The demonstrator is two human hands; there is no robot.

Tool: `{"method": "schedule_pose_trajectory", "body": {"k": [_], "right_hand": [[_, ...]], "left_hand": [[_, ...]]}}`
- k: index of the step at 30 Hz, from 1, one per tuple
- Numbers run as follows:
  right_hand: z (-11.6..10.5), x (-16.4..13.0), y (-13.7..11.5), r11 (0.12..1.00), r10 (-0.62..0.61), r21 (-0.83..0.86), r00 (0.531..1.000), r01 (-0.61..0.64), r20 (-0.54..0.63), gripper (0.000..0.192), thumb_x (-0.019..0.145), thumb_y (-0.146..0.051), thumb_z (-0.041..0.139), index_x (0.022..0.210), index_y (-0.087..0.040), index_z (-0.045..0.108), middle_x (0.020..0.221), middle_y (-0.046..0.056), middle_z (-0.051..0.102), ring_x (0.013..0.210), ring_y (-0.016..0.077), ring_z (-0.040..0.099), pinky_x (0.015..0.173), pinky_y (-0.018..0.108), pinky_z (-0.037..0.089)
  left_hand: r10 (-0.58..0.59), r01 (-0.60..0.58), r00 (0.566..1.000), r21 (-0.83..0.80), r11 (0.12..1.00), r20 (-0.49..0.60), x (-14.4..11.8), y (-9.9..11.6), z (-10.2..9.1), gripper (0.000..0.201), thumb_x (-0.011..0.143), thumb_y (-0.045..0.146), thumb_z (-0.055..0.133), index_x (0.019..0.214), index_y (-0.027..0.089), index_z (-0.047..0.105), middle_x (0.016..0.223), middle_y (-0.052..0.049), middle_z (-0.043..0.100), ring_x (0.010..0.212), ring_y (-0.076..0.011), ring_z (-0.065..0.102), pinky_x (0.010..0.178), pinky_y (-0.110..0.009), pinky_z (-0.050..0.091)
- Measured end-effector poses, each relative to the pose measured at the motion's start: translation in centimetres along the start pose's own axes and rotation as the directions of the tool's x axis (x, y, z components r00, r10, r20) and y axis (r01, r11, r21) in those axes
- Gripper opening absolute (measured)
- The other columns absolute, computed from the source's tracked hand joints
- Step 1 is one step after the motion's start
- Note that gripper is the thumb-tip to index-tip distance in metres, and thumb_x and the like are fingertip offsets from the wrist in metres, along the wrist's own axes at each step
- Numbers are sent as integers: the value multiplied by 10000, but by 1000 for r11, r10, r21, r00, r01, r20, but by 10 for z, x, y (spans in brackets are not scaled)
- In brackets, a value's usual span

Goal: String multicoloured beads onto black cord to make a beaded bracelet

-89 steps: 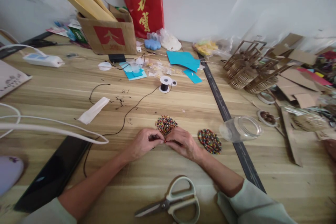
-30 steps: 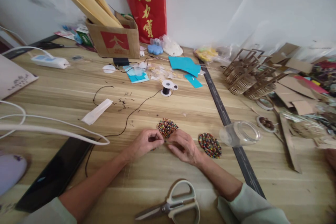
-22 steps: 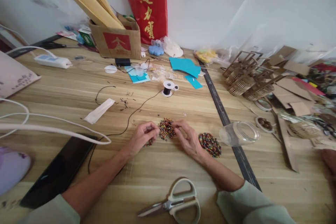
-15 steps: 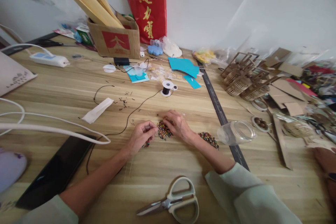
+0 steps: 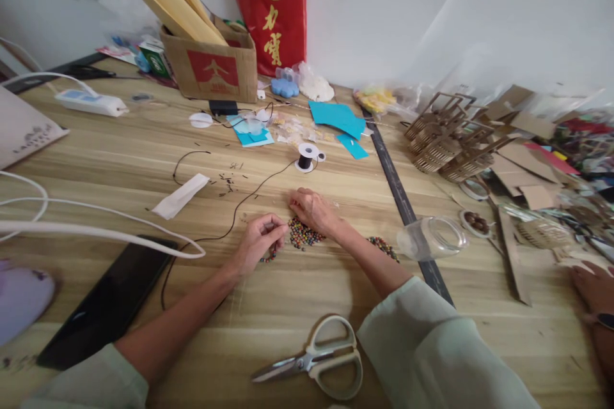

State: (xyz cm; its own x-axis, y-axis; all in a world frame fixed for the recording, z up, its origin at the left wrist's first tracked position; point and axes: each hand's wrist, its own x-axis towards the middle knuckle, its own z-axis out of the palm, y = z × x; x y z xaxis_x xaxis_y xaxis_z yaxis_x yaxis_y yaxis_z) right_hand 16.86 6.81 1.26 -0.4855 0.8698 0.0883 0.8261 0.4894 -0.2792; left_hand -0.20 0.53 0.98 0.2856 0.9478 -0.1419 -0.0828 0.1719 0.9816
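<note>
I see my left hand point(image 5: 259, 239) pinching a thin dark cord point(image 5: 225, 223) strung with a few small coloured beads point(image 5: 268, 257), thumb pressed to fingertips, resting on the pale wooden table point(image 5: 119, 160). My right hand point(image 5: 311, 208) lies palm down, fingers loosely curled, at the far edge of a heap of multicoloured round beads point(image 5: 303, 234); whether it grips one I cannot tell. The cord runs to a small black spool point(image 5: 306, 158). Cream-handled scissors point(image 5: 319, 361) lie near me.

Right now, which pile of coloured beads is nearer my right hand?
The pile of beads between your hands, just under the right hand; the other pile lies beside your forearm, near the plastic jar.
</note>
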Motion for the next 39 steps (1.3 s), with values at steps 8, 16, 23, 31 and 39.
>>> {"method": "schedule_pose_trajectory", "body": {"k": [8, 16, 23, 31, 39], "right_hand": [[-8, -23, 4, 998, -36, 56, 999, 34, 23, 124, 939, -163, 526, 842, -162, 603, 832, 37, 597, 764, 152, 566, 681, 245, 387], [1, -42, -15, 988, -123, 71, 981, 135, -148, 162, 970, -241, 460, 974, -152, 596, 973, 100, 585, 920, 215, 498, 829, 339, 397], [15, -42, -33, 990, -140, -14, 980, 139, -140, 175, 907, -320, 522, 954, -161, 577, 1020, 122, 557, 952, 261, 443, 845, 396, 369], [19, -44, -35, 991, -117, -84, 983, 106, -138, 134, 941, -210, 445, 882, -177, 560, 922, 100, 551, 890, 247, 441, 791, 372, 372], [17, -48, -31, 992, -119, -63, 982, 110, -147, 161, 956, -229, 439, 872, -170, 563, 917, 94, 561, 880, 235, 451, 804, 366, 376]], "left_hand": [[14, -14, 1000, -11, 1000, -16, 1, -2, 0, 265, 723, 383, 696, 683, 160, 560, 510, 38, 575, 457, -88, 506, 470, -205, 421], [31, -32, 999, -31, 999, -39, 1, -6, -1, 242, 749, 361, 681, 695, 157, 561, 517, 41, 562, 469, -88, 502, 478, -206, 418], [81, -88, 987, -40, 995, -140, 3, -7, -3, 228, 762, 344, 668, 673, 165, 558, 515, 48, 547, 476, -82, 496, 493, -197, 407], [81, -82, 987, -3, 997, -136, 2, -6, 0, 217, 757, 334, 671, 676, 162, 566, 525, 46, 551, 478, -82, 500, 488, -195, 412], [69, -67, 990, 24, 997, -121, 1, -5, -1, 211, 762, 329, 663, 686, 162, 558, 527, 48, 547, 464, -79, 487, 471, -196, 407]]}}
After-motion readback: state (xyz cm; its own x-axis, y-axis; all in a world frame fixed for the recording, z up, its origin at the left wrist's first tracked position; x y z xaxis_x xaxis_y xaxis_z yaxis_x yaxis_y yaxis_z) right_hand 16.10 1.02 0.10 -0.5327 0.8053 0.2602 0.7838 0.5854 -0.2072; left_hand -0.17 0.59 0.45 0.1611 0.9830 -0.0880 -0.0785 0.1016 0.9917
